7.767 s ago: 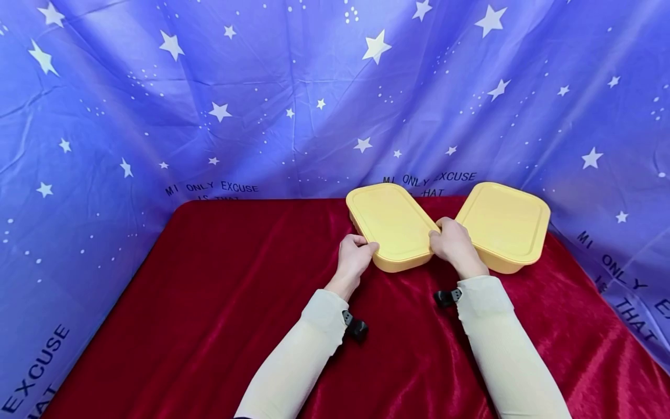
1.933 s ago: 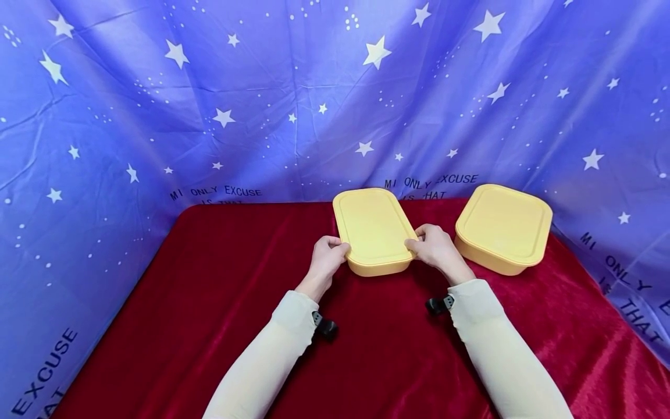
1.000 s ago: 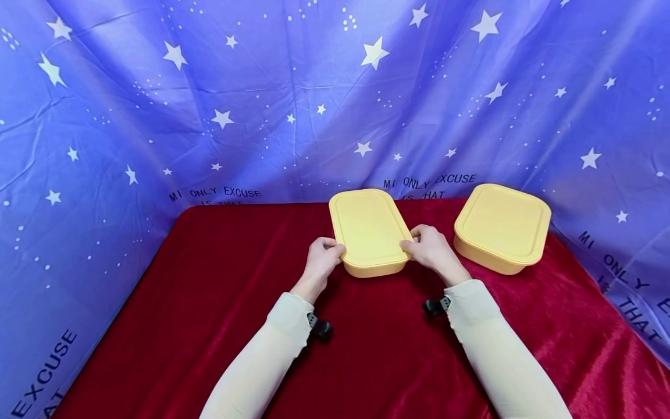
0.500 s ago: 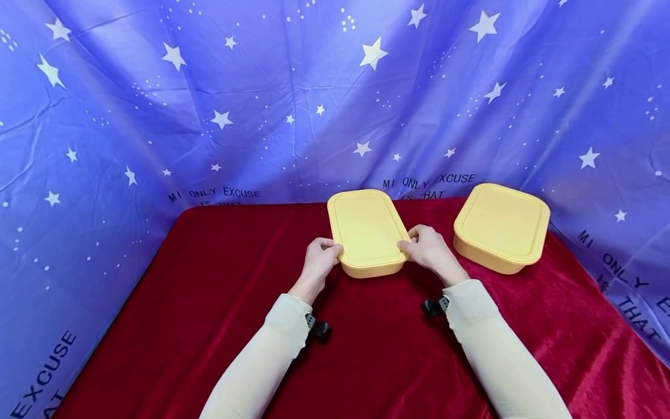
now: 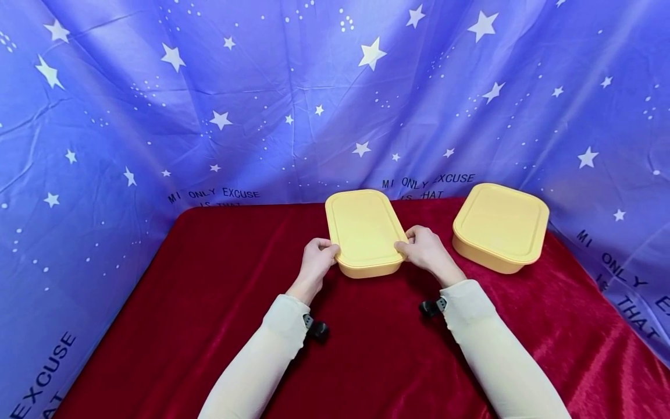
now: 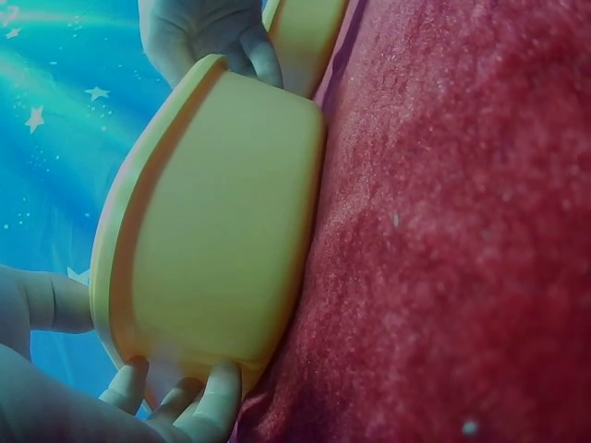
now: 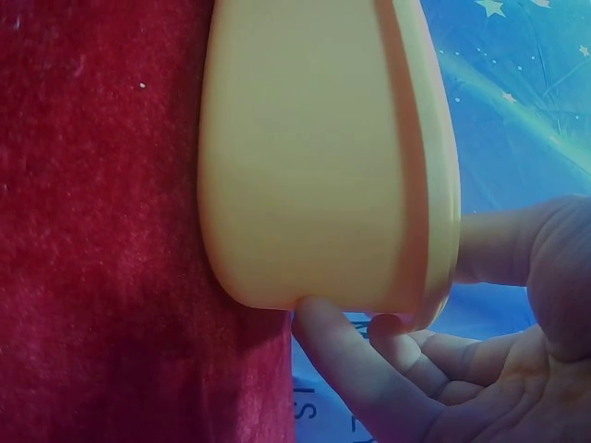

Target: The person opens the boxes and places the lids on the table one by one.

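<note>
A yellow rectangular food container (image 5: 365,227) with its lid on sits near the back of the table, right of the middle. My left hand (image 5: 317,261) grips its left side close to the near corner, thumb on the lid rim and fingers against the side wall. On the opposite side my right hand (image 5: 426,250) holds it the same way. In the left wrist view the container's wall (image 6: 222,212) stands beside the red cloth, with left fingers curled under the rim. The right wrist view shows the right thumb on the lid edge and fingers (image 7: 355,369) on the wall.
A second yellow lidded container (image 5: 501,227), wider, stands at the back right, apart from the first. Dark red velvet cloth (image 5: 173,326) covers the table. A blue curtain with stars (image 5: 293,75) hangs behind it. Each sleeve cuff carries a black wrist camera (image 5: 316,330).
Both hands have shifted the held container left, away from the other one, and it has turned straighter. Over the last second it slid only slightly left. The other container has stayed put.
</note>
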Motion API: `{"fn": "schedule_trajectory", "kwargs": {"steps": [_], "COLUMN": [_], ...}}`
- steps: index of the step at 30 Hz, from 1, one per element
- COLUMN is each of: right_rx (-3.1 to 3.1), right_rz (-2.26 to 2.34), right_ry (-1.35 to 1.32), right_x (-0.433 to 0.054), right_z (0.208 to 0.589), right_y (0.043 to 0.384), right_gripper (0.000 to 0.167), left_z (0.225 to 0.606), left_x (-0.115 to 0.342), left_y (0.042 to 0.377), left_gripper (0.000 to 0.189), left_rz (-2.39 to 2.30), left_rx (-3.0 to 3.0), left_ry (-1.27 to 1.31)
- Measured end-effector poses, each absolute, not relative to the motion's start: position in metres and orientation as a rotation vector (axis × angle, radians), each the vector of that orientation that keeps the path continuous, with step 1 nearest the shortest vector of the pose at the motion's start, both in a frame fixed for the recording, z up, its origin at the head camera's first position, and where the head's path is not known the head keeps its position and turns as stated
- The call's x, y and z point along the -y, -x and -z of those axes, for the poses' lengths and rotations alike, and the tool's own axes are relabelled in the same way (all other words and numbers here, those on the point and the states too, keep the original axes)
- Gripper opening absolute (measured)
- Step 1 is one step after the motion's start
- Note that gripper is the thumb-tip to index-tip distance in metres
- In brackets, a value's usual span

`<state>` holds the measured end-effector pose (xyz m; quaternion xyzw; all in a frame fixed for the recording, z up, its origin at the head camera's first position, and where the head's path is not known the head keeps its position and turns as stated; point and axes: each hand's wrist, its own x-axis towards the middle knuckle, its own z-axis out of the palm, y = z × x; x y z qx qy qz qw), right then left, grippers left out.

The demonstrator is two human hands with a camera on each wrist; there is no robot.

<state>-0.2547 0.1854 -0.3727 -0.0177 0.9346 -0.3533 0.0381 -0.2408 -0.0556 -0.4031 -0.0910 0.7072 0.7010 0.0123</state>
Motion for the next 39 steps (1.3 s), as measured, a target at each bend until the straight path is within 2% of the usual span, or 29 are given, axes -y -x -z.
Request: {"fn": "schedule_trajectory", "kwargs": {"steps": [39], "right_rx": [-2.882], "right_rz": [1.097], "right_ry": [0.083], "right_x": [-0.174], "right_z": [0.377], "right_y": [0.253], "right_gripper": [0.031], "left_z": [0.404], "left_x": [0.066], "left_y": [0.239], "left_gripper": [0.020], "left_rz": [-2.198], "left_rx": [-2.206], "left_ry": [0.307]}}
